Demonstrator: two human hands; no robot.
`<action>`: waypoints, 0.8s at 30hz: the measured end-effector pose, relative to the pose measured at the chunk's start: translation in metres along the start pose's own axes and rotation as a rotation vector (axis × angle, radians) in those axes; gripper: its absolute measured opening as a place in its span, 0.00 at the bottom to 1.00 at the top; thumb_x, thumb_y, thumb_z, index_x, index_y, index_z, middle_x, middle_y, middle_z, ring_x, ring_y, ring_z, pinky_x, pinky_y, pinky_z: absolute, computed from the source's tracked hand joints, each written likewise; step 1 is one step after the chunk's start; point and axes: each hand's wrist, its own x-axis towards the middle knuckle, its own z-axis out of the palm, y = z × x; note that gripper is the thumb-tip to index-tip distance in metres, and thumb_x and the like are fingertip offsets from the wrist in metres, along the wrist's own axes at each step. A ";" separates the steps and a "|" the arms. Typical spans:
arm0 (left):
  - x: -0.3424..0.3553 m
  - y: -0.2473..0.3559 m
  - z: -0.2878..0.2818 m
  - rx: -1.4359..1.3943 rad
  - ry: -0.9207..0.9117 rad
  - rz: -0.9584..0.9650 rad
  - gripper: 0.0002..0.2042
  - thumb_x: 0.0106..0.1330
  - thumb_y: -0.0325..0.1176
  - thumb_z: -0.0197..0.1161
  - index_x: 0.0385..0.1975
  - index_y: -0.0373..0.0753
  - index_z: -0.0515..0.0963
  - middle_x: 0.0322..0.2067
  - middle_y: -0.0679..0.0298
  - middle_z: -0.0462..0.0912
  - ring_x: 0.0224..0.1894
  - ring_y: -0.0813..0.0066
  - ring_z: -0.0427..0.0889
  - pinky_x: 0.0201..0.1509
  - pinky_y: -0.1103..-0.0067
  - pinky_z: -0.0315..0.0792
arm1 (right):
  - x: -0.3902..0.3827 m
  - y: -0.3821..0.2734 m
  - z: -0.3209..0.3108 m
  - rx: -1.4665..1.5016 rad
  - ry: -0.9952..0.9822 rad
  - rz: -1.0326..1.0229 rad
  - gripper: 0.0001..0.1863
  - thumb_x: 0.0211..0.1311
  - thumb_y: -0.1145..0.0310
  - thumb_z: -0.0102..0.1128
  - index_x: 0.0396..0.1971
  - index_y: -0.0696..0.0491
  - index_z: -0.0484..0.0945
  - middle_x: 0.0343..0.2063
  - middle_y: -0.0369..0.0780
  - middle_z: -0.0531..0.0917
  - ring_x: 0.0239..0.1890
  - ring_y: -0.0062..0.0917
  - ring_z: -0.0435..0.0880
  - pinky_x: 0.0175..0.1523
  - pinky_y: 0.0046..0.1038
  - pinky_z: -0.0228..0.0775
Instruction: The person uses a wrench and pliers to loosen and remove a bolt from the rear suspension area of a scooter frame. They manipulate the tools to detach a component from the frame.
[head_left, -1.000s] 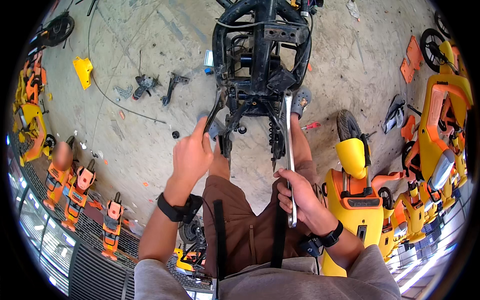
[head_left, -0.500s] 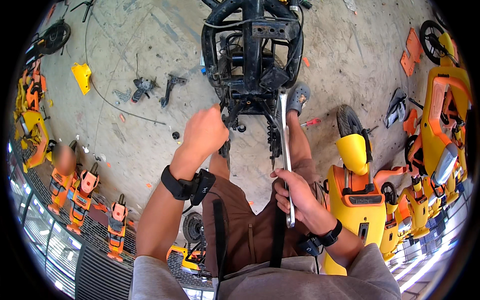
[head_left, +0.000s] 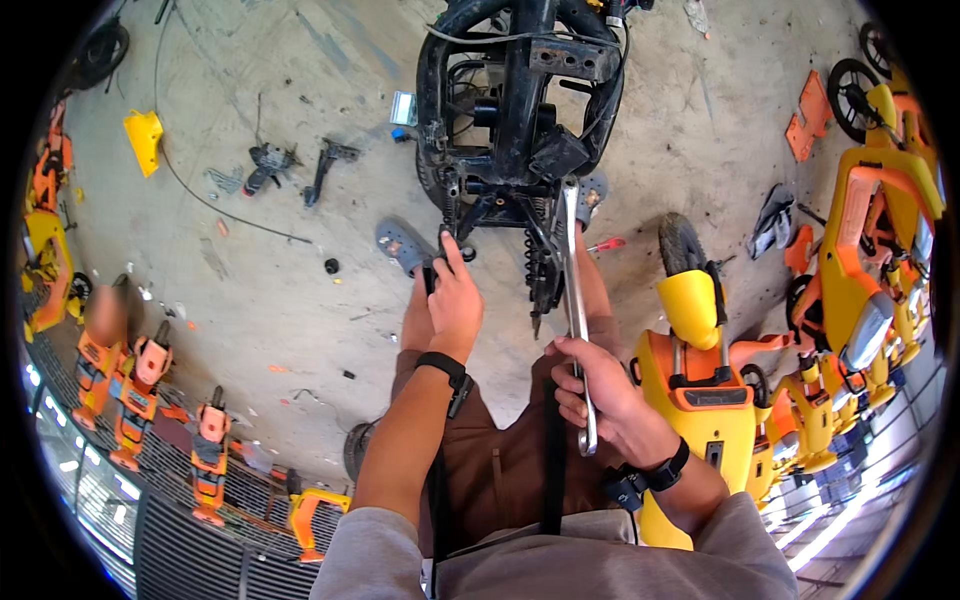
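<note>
The right hand point(head_left: 606, 392) grips a long silver wrench point(head_left: 575, 285) beside a black bike frame point(head_left: 515, 110); the left hand point(head_left: 456, 308) is at its near end.

Head cam, left one of a side-by-side fisheye pair, worn on the person, facing down, upright, unmirrored; grey shirt point(head_left: 600, 560) and brown shorts point(head_left: 522, 480) close at the lower edge, left hand point(head_left: 457, 305) and right hand point(head_left: 605, 388) near mid-view, black frame point(head_left: 520, 130) farther up, cut by top edge; floor point(head_left: 260, 310) behind; scooters point(head_left: 838, 265) at right and slatted surface point(head_left: 190, 550) lower left curve along dark rim
</note>
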 end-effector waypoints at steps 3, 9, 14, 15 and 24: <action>0.003 0.003 0.006 0.018 -0.011 0.011 0.40 0.58 0.23 0.55 0.69 0.35 0.39 0.43 0.49 0.69 0.33 0.45 0.78 0.35 0.62 0.75 | 0.002 0.001 -0.005 0.008 -0.008 -0.010 0.11 0.67 0.59 0.50 0.38 0.52 0.68 0.11 0.30 0.59 0.06 0.17 0.57 0.10 0.22 0.51; 0.004 -0.005 -0.018 -0.369 -0.154 -0.098 0.26 0.71 0.35 0.46 0.67 0.41 0.49 0.39 0.40 0.77 0.39 0.37 0.76 0.43 0.54 0.71 | 0.004 0.010 0.003 0.016 0.003 -0.033 0.12 0.68 0.58 0.48 0.39 0.52 0.68 0.11 0.30 0.58 0.06 0.17 0.55 0.10 0.21 0.50; -0.009 -0.015 -0.067 -0.320 -0.071 -0.081 0.17 0.70 0.34 0.48 0.57 0.40 0.65 0.32 0.41 0.80 0.35 0.39 0.78 0.39 0.54 0.71 | 0.008 0.014 0.002 0.013 0.001 -0.060 0.12 0.67 0.59 0.50 0.39 0.52 0.68 0.11 0.30 0.58 0.06 0.16 0.55 0.10 0.21 0.50; -0.012 -0.031 -0.056 -0.320 -0.040 -0.068 0.17 0.70 0.34 0.47 0.57 0.39 0.65 0.32 0.41 0.80 0.34 0.39 0.79 0.39 0.54 0.71 | 0.009 0.015 0.000 0.007 -0.006 -0.061 0.12 0.67 0.59 0.50 0.39 0.52 0.68 0.11 0.30 0.58 0.06 0.16 0.55 0.10 0.21 0.49; 0.002 -0.008 -0.161 -0.218 -0.061 0.056 0.11 0.62 0.31 0.54 0.40 0.33 0.77 0.22 0.42 0.78 0.29 0.39 0.78 0.35 0.54 0.70 | 0.009 0.014 -0.011 -0.014 -0.025 -0.078 0.12 0.66 0.60 0.50 0.39 0.53 0.69 0.11 0.30 0.59 0.06 0.16 0.55 0.11 0.20 0.49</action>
